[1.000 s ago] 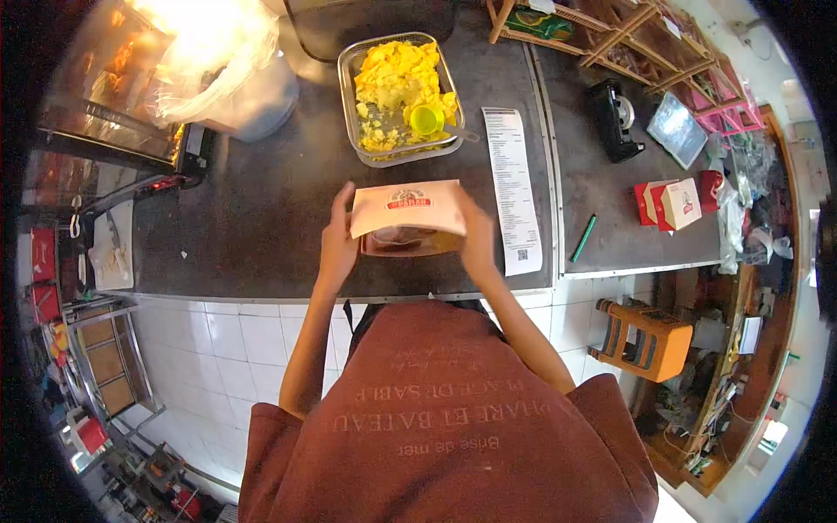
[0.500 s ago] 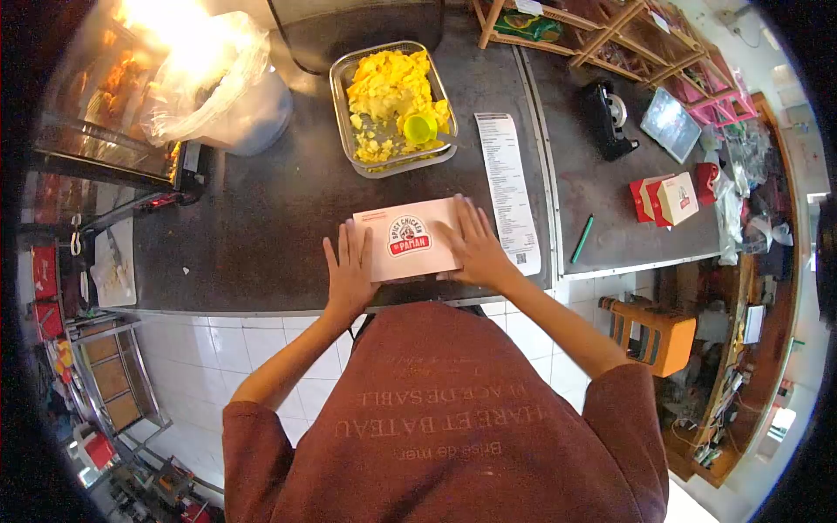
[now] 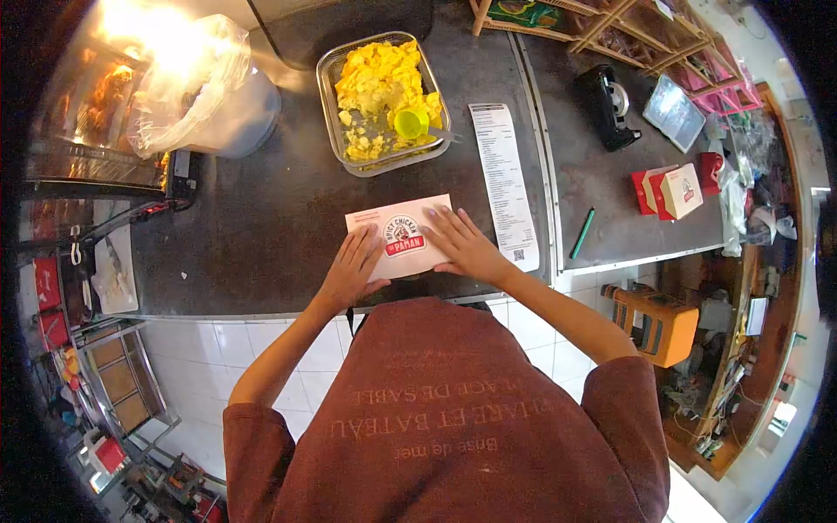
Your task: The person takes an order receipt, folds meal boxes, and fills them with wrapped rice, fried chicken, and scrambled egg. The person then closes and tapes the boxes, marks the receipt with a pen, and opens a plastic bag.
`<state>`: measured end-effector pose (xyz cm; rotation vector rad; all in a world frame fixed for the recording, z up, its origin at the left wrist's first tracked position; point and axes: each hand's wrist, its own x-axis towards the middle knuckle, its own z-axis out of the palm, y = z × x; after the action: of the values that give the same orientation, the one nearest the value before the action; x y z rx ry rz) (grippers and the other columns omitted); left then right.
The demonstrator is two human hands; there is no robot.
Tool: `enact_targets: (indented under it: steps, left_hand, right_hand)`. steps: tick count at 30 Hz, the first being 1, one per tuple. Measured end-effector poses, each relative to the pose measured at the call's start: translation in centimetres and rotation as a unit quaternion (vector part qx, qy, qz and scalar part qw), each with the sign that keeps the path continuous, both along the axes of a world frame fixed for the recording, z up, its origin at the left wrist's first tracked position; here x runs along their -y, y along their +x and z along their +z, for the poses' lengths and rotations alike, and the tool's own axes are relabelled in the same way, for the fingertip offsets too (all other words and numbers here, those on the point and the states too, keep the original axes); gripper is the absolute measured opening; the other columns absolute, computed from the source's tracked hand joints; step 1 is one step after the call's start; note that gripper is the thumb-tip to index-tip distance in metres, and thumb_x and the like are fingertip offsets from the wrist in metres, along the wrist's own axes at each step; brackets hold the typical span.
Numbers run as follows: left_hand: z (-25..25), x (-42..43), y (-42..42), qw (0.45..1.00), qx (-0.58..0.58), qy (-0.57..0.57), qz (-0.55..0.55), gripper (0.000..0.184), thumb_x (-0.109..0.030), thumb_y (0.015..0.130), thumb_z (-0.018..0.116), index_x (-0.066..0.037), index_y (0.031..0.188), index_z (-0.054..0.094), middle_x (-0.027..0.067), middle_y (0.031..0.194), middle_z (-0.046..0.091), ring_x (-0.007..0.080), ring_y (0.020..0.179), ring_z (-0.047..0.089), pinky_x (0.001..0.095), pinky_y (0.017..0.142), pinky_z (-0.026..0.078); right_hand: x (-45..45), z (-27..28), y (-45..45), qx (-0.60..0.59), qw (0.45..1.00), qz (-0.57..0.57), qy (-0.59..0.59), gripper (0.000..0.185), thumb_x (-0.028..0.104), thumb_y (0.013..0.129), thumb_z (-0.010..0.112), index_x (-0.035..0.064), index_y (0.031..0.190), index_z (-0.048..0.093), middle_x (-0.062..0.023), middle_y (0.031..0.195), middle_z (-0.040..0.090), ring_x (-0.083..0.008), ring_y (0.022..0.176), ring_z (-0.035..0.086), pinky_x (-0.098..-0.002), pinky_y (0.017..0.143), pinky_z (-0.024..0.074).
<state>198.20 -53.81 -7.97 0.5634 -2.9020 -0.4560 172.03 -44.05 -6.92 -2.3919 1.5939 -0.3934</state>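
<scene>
A pale pink box [image 3: 403, 237] with a red and black logo lies near the front edge of the dark counter, its lid down. My left hand [image 3: 350, 267] rests on the box's left side, fingers stretched out. On its right side lies my right hand [image 3: 466, 248], fingers also spread flat. Beyond the box is a metal tray [image 3: 329, 118] of yellow food, with a green scoop [image 3: 411, 124] in it. A long printed receipt [image 3: 504, 179] lies to the right of the box.
A bucket lined with a plastic bag [image 3: 235, 113] stands at the back left beside a lit display case [image 3: 105, 113]. On the right are a green pen [image 3: 583, 233], a tape dispenser [image 3: 608, 106], red and cream boxes [image 3: 680, 192] and an orange stool [image 3: 670, 329] below.
The box's raised lid has come down over it. My hands have gone from holding its sides to lying flat on top, and the box has shifted slightly left since the middle frame.
</scene>
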Motion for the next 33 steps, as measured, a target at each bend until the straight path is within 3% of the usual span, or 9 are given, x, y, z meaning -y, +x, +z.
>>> enact_targets:
  steps: [10,16,20,25,26,28,29,30,33]
  left_hand:
    - [-1.0,-0.2,-0.9,0.984,-0.017,-0.175,0.022,0.047,-0.026,0.08,0.055,0.0,0.119,0.048,0.0205,0.123,0.046,0.0333,0.115,0.045,0.0406,0.099,0.034]
    - [-0.4,0.1,-0.5,0.987,-0.001,-0.162,0.007,0.048,-0.029,0.081,0.052,-0.001,0.119,0.048,0.0211,0.123,0.046,0.0324,0.116,0.044,0.0403,0.099,0.034]
    - [0.2,-1.4,-1.3,0.994,0.003,-0.086,0.061,0.06,-0.042,0.077,0.052,-0.005,0.124,0.045,0.0257,0.127,0.038,0.0393,0.12,0.036,0.045,0.1,0.031]
    - [-0.1,-2.3,-2.1,0.99,0.002,-0.109,0.089,0.066,-0.037,0.069,0.063,-0.014,0.128,0.042,0.0311,0.129,0.032,0.046,0.118,0.034,0.05,0.097,0.032]
    - [-0.6,-2.2,-2.0,0.987,0.005,-0.132,0.088,0.066,-0.034,0.069,0.064,-0.015,0.128,0.042,0.0311,0.129,0.032,0.0456,0.118,0.035,0.0498,0.096,0.033]
    - [-0.3,-2.2,-2.5,0.99,-0.011,-0.105,0.091,0.061,-0.024,0.069,0.067,-0.016,0.125,0.045,0.0305,0.129,0.033,0.0451,0.117,0.036,0.0491,0.096,0.034]
    - [-0.2,-2.2,-2.7,0.989,-0.007,-0.114,0.097,0.06,-0.023,0.069,0.067,-0.016,0.125,0.046,0.0301,0.129,0.033,0.045,0.117,0.036,0.049,0.096,0.034]
    - [-0.1,-2.3,-2.8,0.987,-0.003,-0.123,0.104,0.059,-0.022,0.07,0.067,-0.016,0.125,0.047,0.0297,0.129,0.033,0.045,0.117,0.036,0.0489,0.095,0.034]
    - [-0.3,-2.4,-2.8,0.989,0.011,-0.065,0.134,0.06,-0.024,0.067,0.07,-0.019,0.123,0.049,0.0278,0.132,0.031,0.043,0.119,0.034,0.05,0.095,0.032]
  right_hand:
    - [-0.3,-1.4,0.6,-0.041,0.996,-0.008,-0.083,0.051,0.017,0.082,0.047,0.0073,0.13,0.035,-0.016,0.141,0.025,-0.0366,0.131,0.02,-0.0471,0.103,0.0262]
    - [-0.4,-0.5,0.9,-0.022,1.0,-0.004,-0.018,0.054,0.023,0.083,0.05,0.0067,0.132,0.033,-0.0226,0.141,0.018,-0.0417,0.129,0.021,-0.0459,0.103,0.026]
    - [-1.9,-1.6,3.6,0.303,0.924,-0.225,0.06,0.061,0.028,0.089,0.045,0.0024,0.137,0.017,-0.0406,0.134,-0.007,-0.0515,0.127,0.005,-0.0437,0.105,0.0189]
    - [-2.4,-1.8,1.4,0.353,0.892,-0.266,0.094,0.062,0.022,0.087,0.048,0.0004,0.137,0.017,-0.0342,0.135,0.018,-0.0494,0.123,0.023,-0.0437,0.102,0.0248]
    - [-1.8,-1.9,-1.6,0.209,0.917,-0.339,-0.029,0.062,0.021,0.085,0.053,0.0003,0.135,0.022,-0.0271,0.13,0.036,-0.0447,0.117,0.038,-0.0444,0.098,0.0307]
    - [-1.1,-0.3,-10.4,0.314,0.822,-0.458,-0.123,0.053,0.013,0.081,0.059,0.003,0.128,0.037,-0.0139,0.112,0.056,-0.0269,0.105,0.054,-0.0359,0.087,0.0428]
    - [-0.9,0.0,-15.6,0.195,0.821,-0.477,-0.247,0.05,0.01,0.08,0.061,0.0052,0.126,0.041,-0.0136,0.108,0.058,-0.0246,0.099,0.057,-0.0326,0.085,0.0443]
    - [-0.7,0.9,-20.3,0.254,0.769,-0.537,-0.236,0.057,0.012,0.078,0.062,0.0024,0.128,0.036,-0.0155,0.113,0.055,-0.0256,0.103,0.054,-0.0353,0.087,0.0427]
    - [-0.4,-0.3,-34.0,-0.082,0.778,-0.537,-0.317,0.095,0.029,0.068,0.074,-0.0058,0.134,0.015,-0.0255,0.121,0.046,-0.0352,0.117,0.041,-0.0375,0.097,0.034]
